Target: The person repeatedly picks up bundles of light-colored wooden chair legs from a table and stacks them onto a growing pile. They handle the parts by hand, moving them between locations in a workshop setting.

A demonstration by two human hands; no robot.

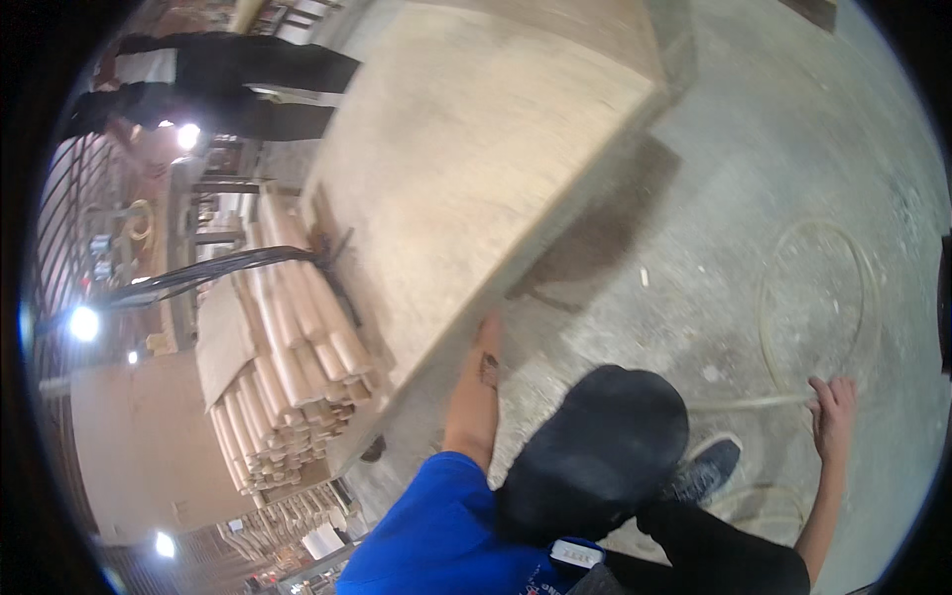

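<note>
My left arm reaches forward to the near edge of a pale wooden tabletop (476, 149). Its hand (490, 332) is seen narrow and edge-on beside that edge, the fingers too blurred and hidden to read. Low on the right, my right hand (835, 412) has its fingers curled at a pale hose (749, 404), which runs into them from the left. The hose also lies in a loop on the concrete floor ahead of that hand.
Left of the tabletop is a stack of rounded wooden poles (288, 367), with black cables (228, 266) crossing above. A person in dark clothes (238, 84) stands at the far left. My bent knee (605, 441) and shoe (706, 469) are below, on dusty concrete (714, 297).
</note>
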